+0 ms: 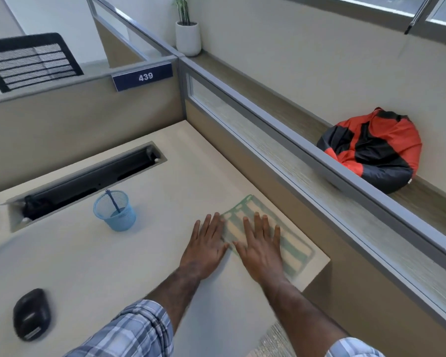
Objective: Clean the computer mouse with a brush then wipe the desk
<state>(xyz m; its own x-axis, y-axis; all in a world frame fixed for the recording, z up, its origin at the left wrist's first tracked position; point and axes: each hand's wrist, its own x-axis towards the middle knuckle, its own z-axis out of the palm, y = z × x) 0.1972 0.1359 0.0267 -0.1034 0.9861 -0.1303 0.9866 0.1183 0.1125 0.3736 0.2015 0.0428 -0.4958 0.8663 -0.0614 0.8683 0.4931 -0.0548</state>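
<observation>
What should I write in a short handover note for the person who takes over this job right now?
Left hand: flat and open, palm down on the desk, fingertips at the left edge of the green-striped cloth.
Right hand: flat and open, pressing on the cloth; no grip on it.
Cloth: spread flat near the desk's right corner.
Computer mouse: near left of the desk, away from both hands.
Brush: standing in the blue mesh cup, mid desk.
Done: the brushing appears finished, since the brush is put away, though the picture cannot confirm it.
Left: wipe the desk; how much is already wiped cannot be told.
</observation>
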